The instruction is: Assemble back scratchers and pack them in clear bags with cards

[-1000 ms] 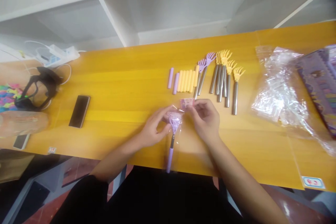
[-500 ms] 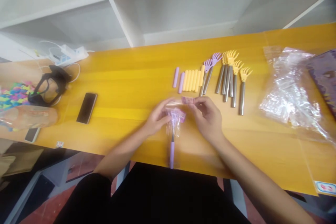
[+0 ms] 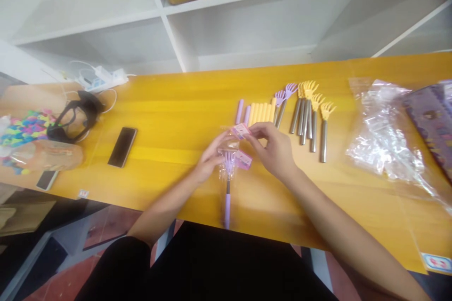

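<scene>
A purple back scratcher [image 3: 228, 197] with a claw head hangs upright in a clear plastic bag [image 3: 233, 178] near the table's front edge. My left hand [image 3: 211, 157] is closed on the upper part of this bag. Between the fingertips of my right hand [image 3: 273, 146] is the pink printed end [image 3: 240, 130] of the packaging, at the bag's top. A second pink printed piece [image 3: 243, 160] shows beside the claw. Just beyond my hands lie yellow tubes [image 3: 261, 112] and purple tubes [image 3: 239, 110].
Purple-clawed scratchers [image 3: 280, 99] and yellow-clawed scratchers [image 3: 324, 131] lie at the back right, near a heap of clear bags [image 3: 388, 131] and a purple printed box [image 3: 431, 117]. Leftward are a phone [image 3: 122, 146], a black strapped object [image 3: 72, 120] and colourful small pieces [image 3: 26, 129].
My right hand has brought the pink printed end left and slightly up, closer to my left hand. The view has tilted up, showing more of the shelf box.
</scene>
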The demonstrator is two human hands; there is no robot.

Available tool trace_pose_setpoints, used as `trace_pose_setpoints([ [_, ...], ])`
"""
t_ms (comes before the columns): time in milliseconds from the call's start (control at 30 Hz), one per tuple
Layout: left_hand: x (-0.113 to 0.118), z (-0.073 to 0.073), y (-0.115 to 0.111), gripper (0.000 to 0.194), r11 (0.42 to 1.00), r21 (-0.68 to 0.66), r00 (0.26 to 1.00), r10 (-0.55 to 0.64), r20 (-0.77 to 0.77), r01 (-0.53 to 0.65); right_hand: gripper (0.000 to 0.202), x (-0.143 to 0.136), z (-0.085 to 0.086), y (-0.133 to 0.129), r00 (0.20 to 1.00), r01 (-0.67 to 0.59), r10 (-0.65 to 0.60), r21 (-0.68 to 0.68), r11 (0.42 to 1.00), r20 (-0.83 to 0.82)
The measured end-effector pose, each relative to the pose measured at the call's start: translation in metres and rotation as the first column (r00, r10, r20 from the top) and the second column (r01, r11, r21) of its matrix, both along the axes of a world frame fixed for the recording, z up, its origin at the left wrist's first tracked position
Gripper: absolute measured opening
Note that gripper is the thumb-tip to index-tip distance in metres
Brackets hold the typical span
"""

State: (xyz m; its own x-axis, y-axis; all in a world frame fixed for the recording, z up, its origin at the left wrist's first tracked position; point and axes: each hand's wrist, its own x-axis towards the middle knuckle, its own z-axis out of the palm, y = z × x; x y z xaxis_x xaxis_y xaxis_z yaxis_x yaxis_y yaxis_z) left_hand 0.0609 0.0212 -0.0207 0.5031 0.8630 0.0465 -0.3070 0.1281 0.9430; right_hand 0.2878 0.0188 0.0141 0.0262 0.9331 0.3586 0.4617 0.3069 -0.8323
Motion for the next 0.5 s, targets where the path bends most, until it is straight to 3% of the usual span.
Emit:
trace_pose_setpoints([
  [133,-0.001,0.007,0.001,0.082,0.999,-0.032,1.0,0.007,-0.005,-0.007,0.023,-0.001,0.001,0.006,1.0,0.004,-0.004,0.011,1.0,0.015],
  [367,-0.004,0.009,-0.001,0.084,0.999,-0.036,0.999,0.003,-0.046,-0.005,0.022,-0.01,0.019,0.007,1.0,-0.004,0.004,0.017,1.0,-0.029],
  [500,-0.004,0.01,0.0,0.091,1.0,-0.022,0.999,-0.004,-0.048,0.003,0.023,-0.015,0.017,0.01,0.998,-0.002,0.001,-0.001,1.0,-0.059],
])
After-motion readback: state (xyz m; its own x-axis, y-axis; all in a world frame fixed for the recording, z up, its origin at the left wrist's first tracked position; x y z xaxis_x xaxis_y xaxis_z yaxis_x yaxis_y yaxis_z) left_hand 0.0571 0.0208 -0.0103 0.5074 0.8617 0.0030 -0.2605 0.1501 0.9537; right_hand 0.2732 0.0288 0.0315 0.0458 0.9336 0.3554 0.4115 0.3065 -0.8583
